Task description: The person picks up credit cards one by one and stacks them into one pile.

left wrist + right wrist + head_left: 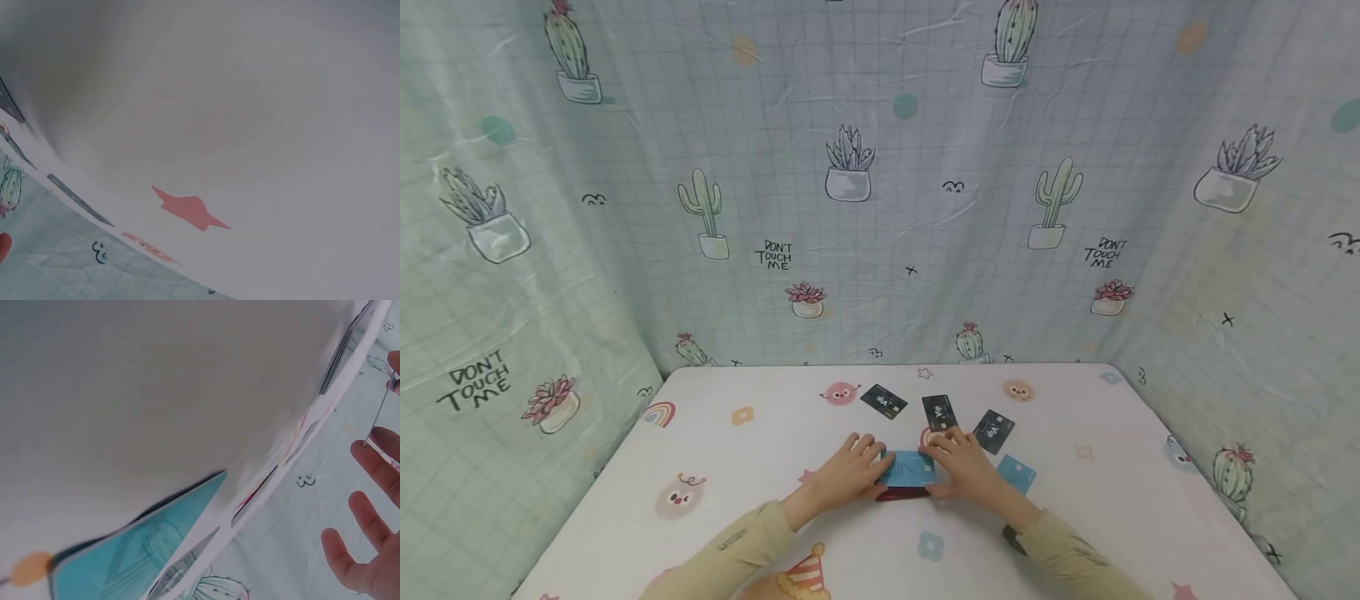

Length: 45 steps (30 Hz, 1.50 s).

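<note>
Between my two hands is a light blue card (907, 468) in the head view, lying crosswise. My left hand (852, 473) pinches its left end, and my right hand (964, 469) pinches the right end, fingers at the far edge and thumb at the near one. A dark red card-like thing (902, 493) shows just below the blue card's near edge, mostly covered by it. At the right of the right wrist view, fingertips (369, 462) hold a thin card (379, 412) seen edge-on. The left wrist view catches no part of my left hand.
Three black cards marked "VIP" lie beyond my hands: left (883, 401), middle (939, 412) and right (994, 431). Another blue card (1017, 473) lies beside my right wrist. A dark card (1013, 540) is partly hidden under the right sleeve. A patterned curtain (880, 250) surrounds the table.
</note>
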{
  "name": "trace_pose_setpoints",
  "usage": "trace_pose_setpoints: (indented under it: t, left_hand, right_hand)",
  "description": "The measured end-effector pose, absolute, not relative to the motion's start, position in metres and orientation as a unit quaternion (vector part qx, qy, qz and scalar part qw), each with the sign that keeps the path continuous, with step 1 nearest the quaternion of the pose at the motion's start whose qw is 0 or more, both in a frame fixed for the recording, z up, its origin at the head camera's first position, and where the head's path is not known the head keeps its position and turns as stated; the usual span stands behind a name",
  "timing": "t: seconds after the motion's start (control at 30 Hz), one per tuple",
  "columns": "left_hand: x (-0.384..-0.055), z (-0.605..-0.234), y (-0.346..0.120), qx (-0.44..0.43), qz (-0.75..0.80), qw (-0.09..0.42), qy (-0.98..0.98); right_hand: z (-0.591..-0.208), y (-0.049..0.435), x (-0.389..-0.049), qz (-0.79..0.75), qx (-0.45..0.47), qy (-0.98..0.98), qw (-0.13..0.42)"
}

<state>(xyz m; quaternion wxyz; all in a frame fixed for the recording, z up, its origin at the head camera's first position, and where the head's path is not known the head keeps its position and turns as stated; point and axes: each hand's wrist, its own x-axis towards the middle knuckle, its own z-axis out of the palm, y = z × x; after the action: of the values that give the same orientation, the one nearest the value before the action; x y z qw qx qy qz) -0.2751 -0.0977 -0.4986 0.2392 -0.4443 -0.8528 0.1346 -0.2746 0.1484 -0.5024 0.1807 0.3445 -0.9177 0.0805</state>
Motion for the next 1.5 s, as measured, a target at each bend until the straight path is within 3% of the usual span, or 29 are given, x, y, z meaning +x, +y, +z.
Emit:
trace_pose_setpoints:
  t: [0.27,0.57,0.87,1.5]
  left_hand:
    - [-0.275,-0.506,-0.095,-0.445,0.125,0.233,-0.855]
    - [-0.273,-0.510,-0.096,-0.447,0.114,0.224,-0.859]
    - [-0.271,-0.511,-0.096,-0.437,0.128,0.217,-0.864]
    - [-0.271,-0.512,-0.098,-0.429,0.127,0.199,-0.872]
  right_hand:
    - [-0.502,0.151,-0.273,0.075,0.342,-0.926,0.143]
    - [-0.506,0.153,-0.273,0.087,0.366,-0.913,0.155]
    - [-0.507,0.152,-0.274,0.079,0.364,-0.920,0.122]
    - [-0.509,0.150,-0.277,0.064,0.405,-0.896,0.173]
